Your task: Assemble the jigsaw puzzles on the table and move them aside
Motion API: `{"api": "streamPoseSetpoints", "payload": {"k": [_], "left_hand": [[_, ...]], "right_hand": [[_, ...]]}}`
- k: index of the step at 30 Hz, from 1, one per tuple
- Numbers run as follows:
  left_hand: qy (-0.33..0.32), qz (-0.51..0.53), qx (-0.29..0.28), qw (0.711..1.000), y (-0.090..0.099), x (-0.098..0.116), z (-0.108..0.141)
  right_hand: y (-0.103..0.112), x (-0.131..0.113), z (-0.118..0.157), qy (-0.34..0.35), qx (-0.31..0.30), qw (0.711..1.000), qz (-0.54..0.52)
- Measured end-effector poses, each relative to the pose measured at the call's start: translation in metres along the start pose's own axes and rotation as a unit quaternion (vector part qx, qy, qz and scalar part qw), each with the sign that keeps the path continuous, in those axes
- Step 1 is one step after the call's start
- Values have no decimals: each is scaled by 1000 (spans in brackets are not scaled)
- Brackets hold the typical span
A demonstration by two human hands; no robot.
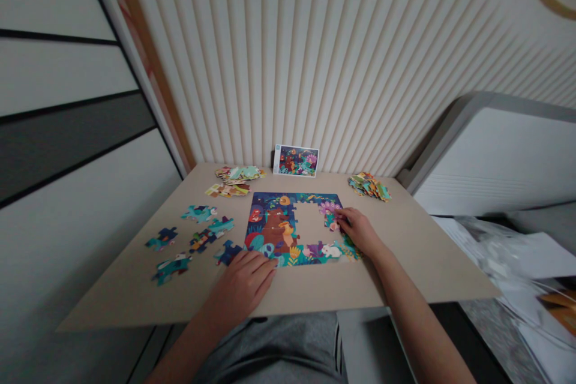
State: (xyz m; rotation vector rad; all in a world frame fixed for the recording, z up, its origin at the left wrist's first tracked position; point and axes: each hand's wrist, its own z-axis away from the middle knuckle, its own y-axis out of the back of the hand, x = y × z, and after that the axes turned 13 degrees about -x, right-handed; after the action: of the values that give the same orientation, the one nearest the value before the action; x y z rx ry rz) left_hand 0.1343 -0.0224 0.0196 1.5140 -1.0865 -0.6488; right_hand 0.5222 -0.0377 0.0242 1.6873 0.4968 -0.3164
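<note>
A partly assembled jigsaw puzzle [274,222] with a bear and plants lies on the table, a gap in its middle right. My right hand [359,229] is at the puzzle's right side, thumb and fingers closed on a puzzle piece [332,222] with pink and teal colours at the edge of the gap. My left hand [249,276] rests palm down, fingers laid out flat, by the puzzle's lower left corner. Just beyond its fingers lies a dark blue loose piece [228,251]. Fingers partly hide the right edge and lower left corner.
Several loose pieces [173,267] are spread over the left of the table [360,282]. Piles of pieces stand at the back left [240,175] and back right [369,186]. A picture card [296,161] leans upright against the pleated wall [288,60].
</note>
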Motion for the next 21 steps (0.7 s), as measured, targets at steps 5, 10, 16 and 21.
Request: {"api": "streamPoseSetpoints", "payload": {"k": [5, 10, 16, 21], "left_hand": [[-3, 0, 9, 1000, 1, 0, 0], [-6, -2, 23, 1000, 1, 1, 0], [1, 8, 16, 1000, 1, 1, -1], [0, 3, 9, 1000, 1, 1, -1]], "right_hand": [[-1, 3, -3, -5, -2, 1000, 30], [-1, 2, -4, -4, 4, 1000, 20], [0, 1, -6, 4, -6, 1000, 3], [3, -5, -2, 17, -4, 1000, -9]]}}
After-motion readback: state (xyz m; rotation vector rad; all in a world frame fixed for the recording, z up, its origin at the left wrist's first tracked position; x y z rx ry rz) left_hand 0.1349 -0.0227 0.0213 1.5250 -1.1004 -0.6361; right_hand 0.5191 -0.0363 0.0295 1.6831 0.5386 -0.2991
